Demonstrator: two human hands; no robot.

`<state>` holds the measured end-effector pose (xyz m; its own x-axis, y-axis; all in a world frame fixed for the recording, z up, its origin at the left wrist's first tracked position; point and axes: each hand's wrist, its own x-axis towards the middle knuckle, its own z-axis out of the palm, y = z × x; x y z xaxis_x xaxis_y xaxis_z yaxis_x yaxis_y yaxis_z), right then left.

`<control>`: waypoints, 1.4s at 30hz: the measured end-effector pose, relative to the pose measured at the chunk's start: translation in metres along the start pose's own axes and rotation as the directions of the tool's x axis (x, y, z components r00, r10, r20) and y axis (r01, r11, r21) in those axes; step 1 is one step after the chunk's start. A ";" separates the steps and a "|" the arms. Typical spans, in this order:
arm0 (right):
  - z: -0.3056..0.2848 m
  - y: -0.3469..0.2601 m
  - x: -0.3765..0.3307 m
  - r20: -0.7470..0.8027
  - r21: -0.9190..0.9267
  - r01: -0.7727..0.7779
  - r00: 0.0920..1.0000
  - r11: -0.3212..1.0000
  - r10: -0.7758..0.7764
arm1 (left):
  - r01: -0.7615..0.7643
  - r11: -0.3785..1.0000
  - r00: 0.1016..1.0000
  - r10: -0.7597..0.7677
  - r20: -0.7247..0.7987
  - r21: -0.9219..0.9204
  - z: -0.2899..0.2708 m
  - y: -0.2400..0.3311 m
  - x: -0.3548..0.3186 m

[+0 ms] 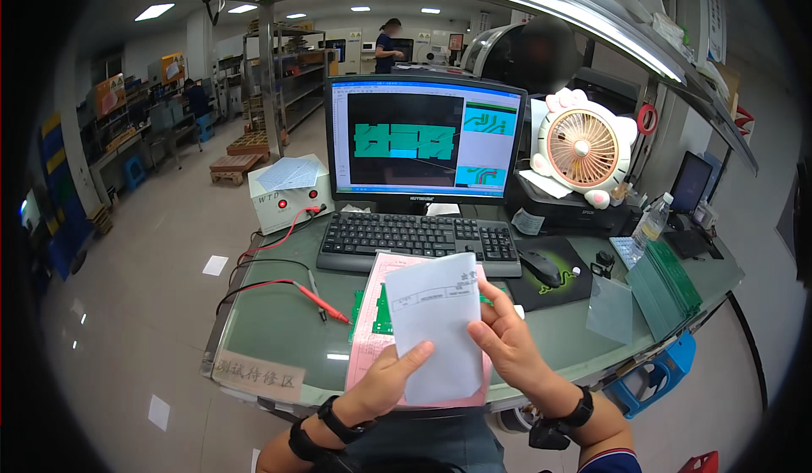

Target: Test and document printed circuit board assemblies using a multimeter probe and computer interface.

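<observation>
Head view showed the left hand (381, 384) with its fingers holding the lower left of a white paper (436, 333), above a pink sheet (365, 354) on the counter (271, 321). The right hand (514, 350) curled its fingers at the paper's right edge; whether gripping, I couldn't tell.

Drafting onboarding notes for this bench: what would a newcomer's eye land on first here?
Probably the lit monitor at the back of the bench, with its green shape on black. Next, the white fan with ears and a pink-rimmed grille, right of the monitor. Then, front and centre, the white paper in the left fingers, with the right fingers at its right edge.
</observation>
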<state>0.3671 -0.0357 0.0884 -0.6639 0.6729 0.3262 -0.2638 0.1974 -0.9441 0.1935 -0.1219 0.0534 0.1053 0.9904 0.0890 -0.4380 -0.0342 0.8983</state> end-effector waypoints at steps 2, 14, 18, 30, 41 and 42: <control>0.007 0.002 -0.005 -0.024 0.074 -0.028 0.999 0.997 0.029 | 0.023 1.000 1.000 -0.023 0.002 -0.012 0.006 -0.003 -0.004; 0.016 0.013 -0.019 -0.183 0.020 0.046 0.982 0.999 -0.042 | 0.040 0.999 0.999 -0.039 0.029 -0.035 0.017 -0.006 -0.014; 0.015 0.014 -0.020 -0.184 0.003 0.040 0.982 0.999 -0.039 | 0.040 0.999 0.999 -0.039 0.018 -0.020 0.020 -0.005 -0.014; 0.001 -0.012 -0.046 0.068 -0.650 0.281 0.947 0.706 -0.314 | -0.175 0.969 0.961 0.129 -0.245 -0.177 0.004 0.022 -0.005; 0.012 0.010 -0.043 -0.055 -0.538 0.244 0.945 0.807 -0.322 | -0.338 0.940 0.893 0.305 -0.330 -0.045 -0.008 0.010 -0.008; 0.014 0.008 -0.042 -0.024 -0.537 0.296 0.931 0.790 -0.365 | -0.322 0.947 0.901 0.306 -0.308 0.001 -0.008 0.009 -0.009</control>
<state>0.3828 -0.0727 0.0675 -0.5046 0.5713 0.6473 -0.0297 0.7378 -0.6744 0.1819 -0.1299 0.0573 -0.3144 0.9229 0.2225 -0.4481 -0.3509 0.8222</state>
